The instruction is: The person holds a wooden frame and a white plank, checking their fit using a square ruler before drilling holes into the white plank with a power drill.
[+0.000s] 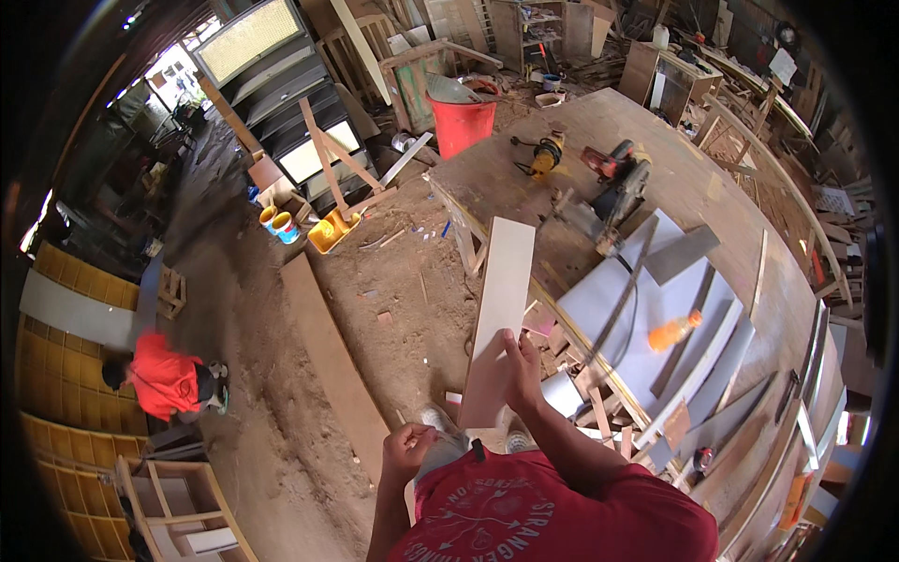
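Pale board (503, 290), right edge within the gripping fingers of my faraway right hand (524, 372), left hand (408, 449) fist-curled.

Red short-sleeved T-shirt (590, 482) — pale lettering (538, 513) and line drawing (482, 515) up front — 2 bare hands (408, 451) (523, 371).

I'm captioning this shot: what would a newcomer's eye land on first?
Probably the pale board held in the right hand, mid-picture. Next, the red bucket at top centre and the orange bottle on the white sheet, right. At left, another person's red shirt stands out.
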`<state>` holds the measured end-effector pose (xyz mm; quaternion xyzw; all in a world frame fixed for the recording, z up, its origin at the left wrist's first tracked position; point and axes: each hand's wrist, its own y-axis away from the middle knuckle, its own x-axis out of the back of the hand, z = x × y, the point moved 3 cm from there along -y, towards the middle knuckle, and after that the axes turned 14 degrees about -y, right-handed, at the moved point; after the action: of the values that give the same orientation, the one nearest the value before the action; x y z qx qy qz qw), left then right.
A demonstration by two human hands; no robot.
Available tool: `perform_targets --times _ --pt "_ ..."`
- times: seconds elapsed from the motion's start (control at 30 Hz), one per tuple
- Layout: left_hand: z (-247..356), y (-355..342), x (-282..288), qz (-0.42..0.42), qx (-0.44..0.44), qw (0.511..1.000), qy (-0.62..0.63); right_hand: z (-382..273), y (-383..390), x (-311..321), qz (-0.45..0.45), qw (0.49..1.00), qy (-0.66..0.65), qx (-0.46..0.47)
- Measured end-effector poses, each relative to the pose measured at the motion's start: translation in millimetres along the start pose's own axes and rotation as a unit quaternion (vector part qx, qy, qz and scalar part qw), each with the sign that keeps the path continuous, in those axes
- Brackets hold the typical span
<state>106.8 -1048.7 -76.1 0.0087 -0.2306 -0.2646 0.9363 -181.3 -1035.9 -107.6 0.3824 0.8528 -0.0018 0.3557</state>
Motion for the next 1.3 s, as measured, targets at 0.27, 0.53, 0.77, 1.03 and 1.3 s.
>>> perform_targets --times 0.27,0.53,0.77,1.03,1.3 --pt "-53.0 -228.0 119.1 -0.104 0.088 0.987 -0.090 57.2 -177.5 -100.8 0.070 0.997 -0.018 0.033" --pt "-29.5 -481.6 232.9 -0.146 -0.025 0.979 -0.138 66.0 -321.1 -184.0 0.207 0.976 -0.035 0.057" --pt "3.4 -676.2 231.3 -0.225 -0.130 0.955 -0.142 81.9 -451.4 -250.1 0.218 0.967 -0.063 0.117" --pt "29.2 -889.1 231.4 -0.270 -0.125 0.940 -0.169 82.9 -664.1 -324.2 0.214 0.965 -0.091 0.119" --pt "38.9 -1097.1 220.3 -0.340 -0.092 0.919 -0.179 34.1 -813.8 -418.3 0.234 0.956 -0.087 0.156"
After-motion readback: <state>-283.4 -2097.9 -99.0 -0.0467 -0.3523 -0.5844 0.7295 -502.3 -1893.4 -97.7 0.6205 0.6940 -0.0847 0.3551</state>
